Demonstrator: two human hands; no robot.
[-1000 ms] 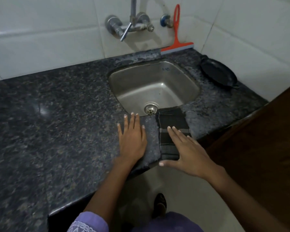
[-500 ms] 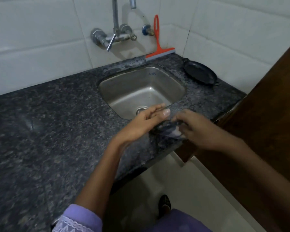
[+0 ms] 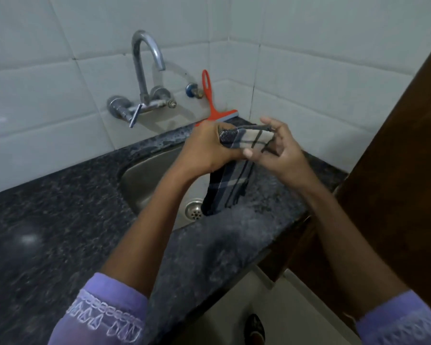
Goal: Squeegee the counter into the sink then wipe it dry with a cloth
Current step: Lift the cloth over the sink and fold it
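At the centre of the frame the cloth is dark navy with pale grey-white checked stripes. The squeegee above it is orange-red. The table is black speckled granite, the sink dull steel, and the sleeve at lower left lilac with white embroidery.

The cloth, dark with pale checked stripes, is lifted above the sink, its top bunched and its lower end hanging down over the drain side. The sink is a steel basin set in the dark speckled worktop. Behind the sink, the orange squeegee leans upright against the tiled wall, blade on the worktop.
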